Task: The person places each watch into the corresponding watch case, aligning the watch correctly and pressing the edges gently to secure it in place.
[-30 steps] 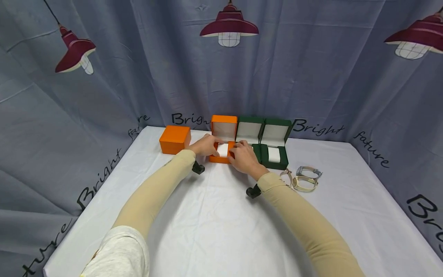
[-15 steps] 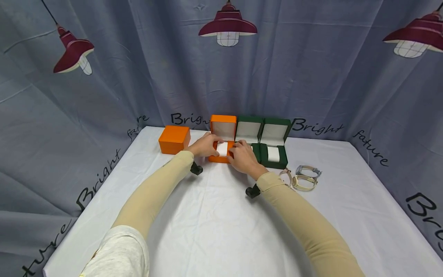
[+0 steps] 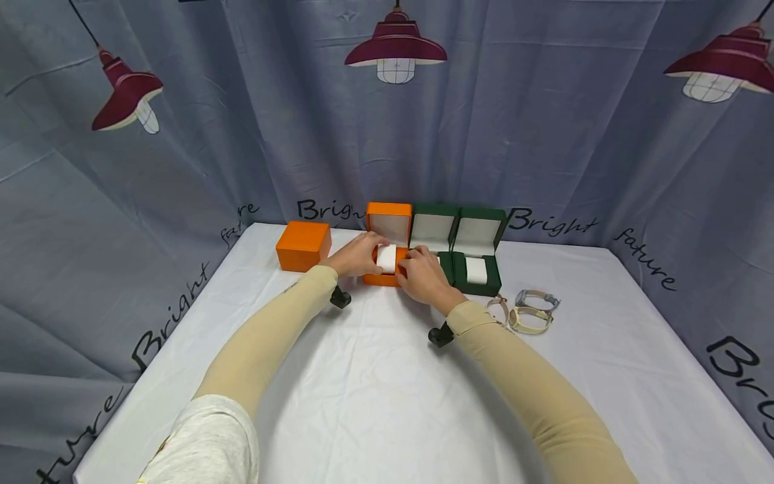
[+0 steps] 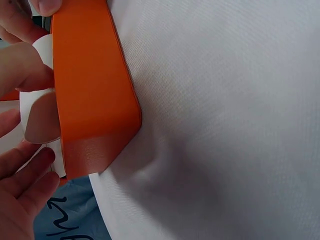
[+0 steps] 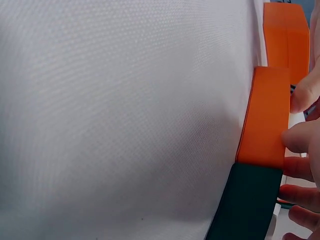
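An orange watch box (image 3: 382,279) stands with its lid up, a white watch cushion (image 3: 386,258) raised slightly at one end inside. My left hand (image 3: 357,255) pinches that cushion (image 4: 42,117); its thumb is in front and its fingers (image 4: 37,175) lie along the left end. The right hand (image 3: 425,275) grips the right side of the same box (image 5: 267,117), thumb on the front edge and fingers curled over the inner side. How far those fingers reach inside is partly hidden. Beside the box are two green watch boxes (image 3: 492,286), lids up; the right hand partly covers the nearer one.
A closed orange box (image 3: 304,246) sits left of my left hand. To the right lie a small watch (image 3: 498,307), a grey-strapped watch (image 3: 538,300) and a cream-strapped watch (image 3: 532,320). A grey-blue curtain (image 3: 290,121) hangs behind the white-covered table (image 3: 363,390).
The white cushion has risen a little at the left hand's fingers and looks more tilted than before. Both hands stay almost in place; the head view shifts slightly.
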{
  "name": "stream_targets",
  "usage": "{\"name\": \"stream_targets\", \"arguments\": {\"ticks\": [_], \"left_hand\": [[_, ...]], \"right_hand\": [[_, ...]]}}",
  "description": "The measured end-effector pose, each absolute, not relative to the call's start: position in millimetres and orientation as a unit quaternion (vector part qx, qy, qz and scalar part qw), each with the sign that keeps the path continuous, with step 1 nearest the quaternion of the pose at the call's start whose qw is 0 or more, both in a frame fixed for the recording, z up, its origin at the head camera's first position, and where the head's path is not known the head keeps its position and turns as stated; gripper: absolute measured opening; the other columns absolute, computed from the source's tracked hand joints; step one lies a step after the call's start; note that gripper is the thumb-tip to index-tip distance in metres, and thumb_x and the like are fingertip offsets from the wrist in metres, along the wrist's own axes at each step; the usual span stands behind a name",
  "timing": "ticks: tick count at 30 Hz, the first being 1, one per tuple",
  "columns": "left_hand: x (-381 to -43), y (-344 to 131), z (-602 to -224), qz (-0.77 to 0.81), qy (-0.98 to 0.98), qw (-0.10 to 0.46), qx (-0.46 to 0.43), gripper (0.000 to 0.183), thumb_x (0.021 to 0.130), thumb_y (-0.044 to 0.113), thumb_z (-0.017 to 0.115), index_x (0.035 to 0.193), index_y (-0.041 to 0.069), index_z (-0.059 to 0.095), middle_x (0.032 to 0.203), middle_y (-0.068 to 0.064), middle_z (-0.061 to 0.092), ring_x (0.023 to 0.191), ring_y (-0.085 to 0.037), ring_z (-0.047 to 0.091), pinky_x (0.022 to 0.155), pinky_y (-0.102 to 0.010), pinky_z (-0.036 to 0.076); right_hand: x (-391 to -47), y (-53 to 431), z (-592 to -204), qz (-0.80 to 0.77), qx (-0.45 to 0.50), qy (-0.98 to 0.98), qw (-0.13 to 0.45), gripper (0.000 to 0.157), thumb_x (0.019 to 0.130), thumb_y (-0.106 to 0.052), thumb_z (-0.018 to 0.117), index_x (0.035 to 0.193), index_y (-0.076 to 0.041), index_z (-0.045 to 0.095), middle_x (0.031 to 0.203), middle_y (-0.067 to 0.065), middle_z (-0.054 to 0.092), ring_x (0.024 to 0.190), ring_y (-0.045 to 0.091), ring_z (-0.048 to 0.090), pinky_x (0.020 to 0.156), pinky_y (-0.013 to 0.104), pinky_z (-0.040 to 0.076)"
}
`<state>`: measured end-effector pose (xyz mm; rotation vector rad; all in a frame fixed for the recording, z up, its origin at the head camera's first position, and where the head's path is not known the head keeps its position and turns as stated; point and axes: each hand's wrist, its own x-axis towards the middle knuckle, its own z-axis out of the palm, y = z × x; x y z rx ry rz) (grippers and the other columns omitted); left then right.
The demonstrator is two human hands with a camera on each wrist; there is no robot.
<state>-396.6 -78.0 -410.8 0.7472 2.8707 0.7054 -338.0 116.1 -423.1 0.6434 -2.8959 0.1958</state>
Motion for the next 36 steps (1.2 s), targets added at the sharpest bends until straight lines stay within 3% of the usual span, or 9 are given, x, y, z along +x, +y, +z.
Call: {"name": "stream_targets", "arguments": {"ticks": [18,24,36], "left_hand": [[-384,-106,-414,0.295,0.931,0.033,0.21,0.067,0.084,0.023,0.079,0.143,0.011,0.051,0.137,-0.009,0.046,0.111,-0.025,0.05,0.097,-0.039,0.051],[-391,-95,-409,0.318,0.916,0.023,0.244,0.067,0.084,0.026,0.078,0.144,0.01,0.05,0.135,-0.01,0.045,0.112,-0.026,0.05,0.096,-0.039,0.05],[-382,-93,-401,0.323,0.913,0.012,0.249,0.063,0.083,0.027,0.075,0.14,0.012,0.054,0.132,-0.007,0.051,0.11,-0.026,0.052,0.092,-0.039,0.052]], "right_hand": [[-335,96,-425,0.048,0.241,-0.967,0.068,0.036,0.099,-0.031,0.061,0.124,-0.008,0.072,0.135,0.015,0.061,0.132,0.034,0.043,0.114,0.052,0.037],[-337,109,-420,0.042,0.208,-0.973,0.088,0.032,0.098,-0.03,0.065,0.121,-0.01,0.074,0.133,0.013,0.063,0.131,0.033,0.043,0.113,0.052,0.037],[-336,120,-417,0.06,0.206,-0.974,0.072,0.035,0.097,-0.031,0.064,0.124,-0.01,0.072,0.138,0.016,0.059,0.131,0.035,0.043,0.114,0.053,0.037]]}}
